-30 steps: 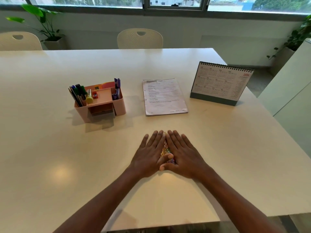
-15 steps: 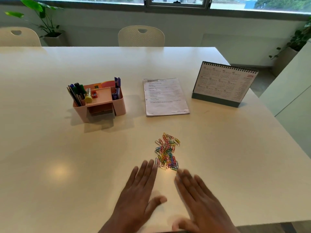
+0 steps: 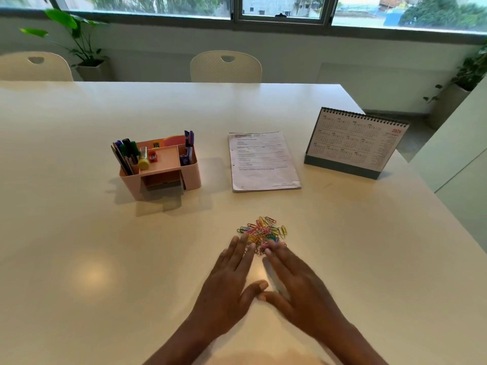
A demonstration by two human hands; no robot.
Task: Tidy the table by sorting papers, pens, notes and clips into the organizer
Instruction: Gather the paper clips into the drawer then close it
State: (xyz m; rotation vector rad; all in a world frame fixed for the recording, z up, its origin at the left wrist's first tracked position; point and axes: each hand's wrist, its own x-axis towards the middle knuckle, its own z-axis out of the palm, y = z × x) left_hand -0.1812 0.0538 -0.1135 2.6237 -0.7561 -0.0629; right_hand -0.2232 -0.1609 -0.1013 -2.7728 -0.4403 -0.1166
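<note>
The cream bench (image 3: 79,259) carries a pink organizer (image 3: 160,167), a paper stack (image 3: 263,162), a standing desk calendar (image 3: 354,143), a paper clip pile (image 3: 263,230), and both hands (image 3: 261,291), flat, fingertips at the pile.

A desk calendar (image 3: 354,143) with a spiral top edge and a dark base stands tilted back at the right side of the pale bench (image 3: 79,246). Two cream chairs are pushed in at the far edge: one (image 3: 226,66) near the middle, another (image 3: 34,66) at the left. A leafy potted plant (image 3: 79,46) stands on the floor between them by the wall, under the wide window (image 3: 282,7). A second plant (image 3: 463,83) sits at the far right, beside a pale cabinet (image 3: 463,143).
</note>
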